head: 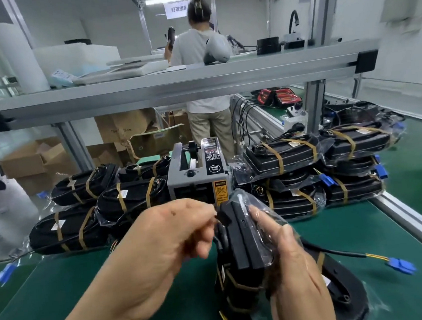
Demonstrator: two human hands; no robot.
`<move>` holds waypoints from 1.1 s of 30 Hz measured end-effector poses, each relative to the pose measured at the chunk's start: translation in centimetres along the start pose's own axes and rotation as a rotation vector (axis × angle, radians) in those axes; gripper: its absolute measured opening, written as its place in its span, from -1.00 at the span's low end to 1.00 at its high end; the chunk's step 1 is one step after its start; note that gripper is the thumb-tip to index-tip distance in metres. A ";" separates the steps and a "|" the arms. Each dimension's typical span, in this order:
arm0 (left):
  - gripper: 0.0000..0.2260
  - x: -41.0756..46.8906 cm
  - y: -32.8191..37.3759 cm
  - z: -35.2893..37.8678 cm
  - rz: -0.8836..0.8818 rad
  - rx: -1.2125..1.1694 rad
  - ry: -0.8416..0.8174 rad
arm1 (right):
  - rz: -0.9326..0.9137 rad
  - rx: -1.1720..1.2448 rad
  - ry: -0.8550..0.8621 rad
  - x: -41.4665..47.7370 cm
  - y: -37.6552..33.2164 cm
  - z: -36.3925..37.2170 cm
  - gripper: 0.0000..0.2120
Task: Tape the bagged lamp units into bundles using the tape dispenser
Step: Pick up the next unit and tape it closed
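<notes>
Holding bagged lamp unit [240,241] upright above green mat [63,287], just in front of tape dispenser [198,171]. Left hand [166,240]: fingers curled, pinching unit's top edge. Right hand [290,260]: wrapped round the clear bag's right side. Bag contains black housing and cable; brown tape crosses its lower part. A second bagged unit [343,288] lies beside it on the mat. Taped bundles stacked left [82,222] and right [294,167] of dispenser. Open cardboard boxes [34,162] far left, contents not visible.

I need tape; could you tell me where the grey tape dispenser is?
Head view, centre: the grey tape dispenser stands on the green mat between two stacks of taped lamp bundles.
</notes>
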State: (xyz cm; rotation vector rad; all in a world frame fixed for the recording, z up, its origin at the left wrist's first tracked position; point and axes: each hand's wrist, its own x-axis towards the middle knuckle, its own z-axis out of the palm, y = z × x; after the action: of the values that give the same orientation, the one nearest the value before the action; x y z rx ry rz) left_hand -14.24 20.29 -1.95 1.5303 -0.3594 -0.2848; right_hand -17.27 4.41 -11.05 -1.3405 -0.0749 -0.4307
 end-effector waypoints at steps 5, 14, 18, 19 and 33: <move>-0.89 0.0 0.8 1.4 -0.048 0.269 0.023 | 0.055 0.011 -0.057 0.2 0.5 0.1 -0.44; -0.84 1.8 2.0 0.7 -0.031 0.502 0.034 | 0.012 -0.006 -0.076 -0.4 0.1 0.1 -0.44; -0.87 3.1 2.3 0.6 -0.090 0.546 -0.001 | -0.005 0.007 -0.075 -0.5 0.0 0.4 -0.45; -0.86 3.3 2.3 0.7 -0.104 0.547 -0.002 | -0.003 0.012 -0.074 -0.5 0.0 0.4 -0.46; -0.86 4.2 1.8 0.9 -0.142 0.618 -0.004 | -0.008 0.008 -0.077 -0.3 0.5 0.4 -0.48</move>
State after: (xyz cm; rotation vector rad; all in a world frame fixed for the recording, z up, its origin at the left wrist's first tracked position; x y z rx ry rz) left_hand -10.86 17.80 0.04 2.1686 -0.3600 -0.3034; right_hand -17.29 5.00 -11.55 -1.3496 -0.1457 -0.3857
